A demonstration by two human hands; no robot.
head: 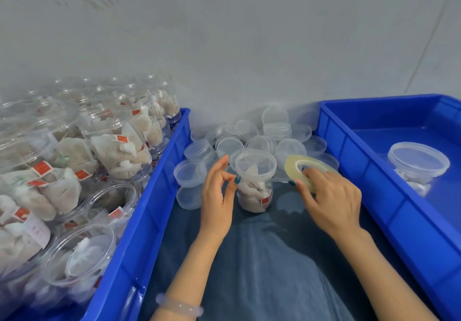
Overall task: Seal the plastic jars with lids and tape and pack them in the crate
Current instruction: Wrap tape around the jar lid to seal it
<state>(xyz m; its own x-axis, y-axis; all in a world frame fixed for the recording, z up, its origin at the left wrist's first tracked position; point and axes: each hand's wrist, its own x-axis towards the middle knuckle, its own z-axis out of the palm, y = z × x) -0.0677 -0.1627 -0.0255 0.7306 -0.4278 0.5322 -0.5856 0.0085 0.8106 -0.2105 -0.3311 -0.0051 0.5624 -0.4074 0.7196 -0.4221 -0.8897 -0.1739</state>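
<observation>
A person's two hands work over a dark blue cloth [274, 258] in the lower middle of the frame, between two blue plastic crates. At centre stands a clear plastic jar [254, 191] filled with pale tea bags, a clear lid [255, 163] seated on its mouth. The left hand [217, 196], a pale bracelet [179, 305] on its wrist, hovers just left of the jar with thumb and a fingertip pressed together at the jar's shoulder; whether they pinch a strip of tape cannot be told. The right hand [331, 198], just right of the jar, grips a roll of clear tape [289, 168], its fingers curled over the ring's lower edge and the roll tilted toward the jar. Behind the jar, against a grey wall [224, 34], lies a heap of loose clear lids [277, 128]. The left crate [154, 208], filling the lower left of the frame, holds many open jars of tea bags [117, 146] with red tags. In the right crate [354, 161], at the right edge, sits one lidded jar [416, 163].
</observation>
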